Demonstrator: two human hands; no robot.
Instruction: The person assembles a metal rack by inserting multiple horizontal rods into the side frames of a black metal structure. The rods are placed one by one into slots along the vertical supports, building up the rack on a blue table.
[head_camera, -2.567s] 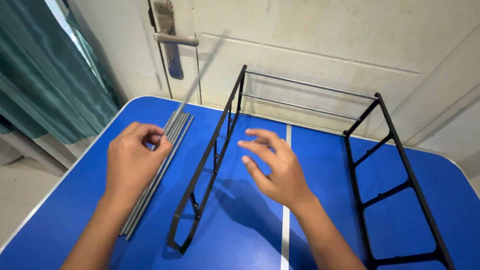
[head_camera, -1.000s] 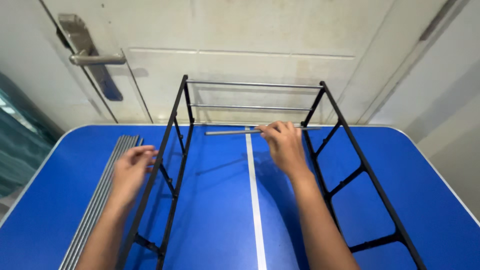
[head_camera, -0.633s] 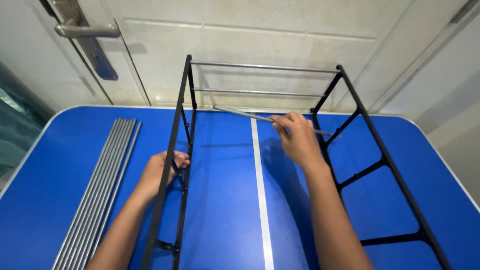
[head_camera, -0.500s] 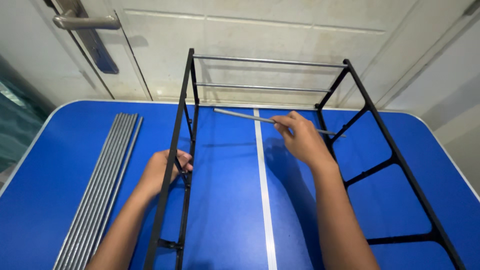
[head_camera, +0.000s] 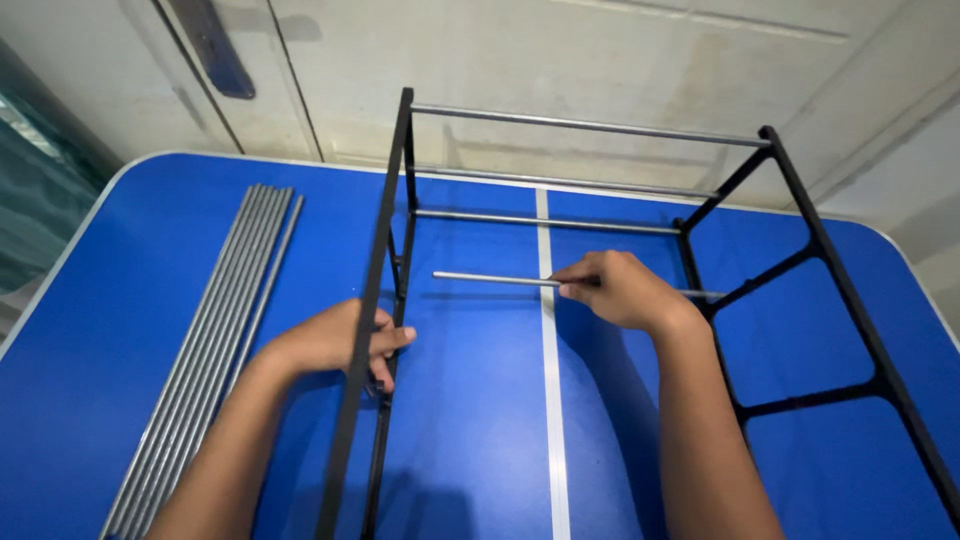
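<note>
A black metal rack stands on the blue table, made of a left side frame and a right side frame joined by grey cross rods. My left hand grips the left side frame near its middle. My right hand is shut on a thin grey metal rod, held level between the two frames. The rod's left end is a little short of the left frame, and its right end reaches the right frame.
A bundle of several grey metal rods lies along the table's left side. A white stripe runs down the middle of the blue table. A pale door and wall rise right behind the table.
My left hand left the rod bundle and took hold of the left frame. My right hand brought a rod in between the frames and lowered it to level.
</note>
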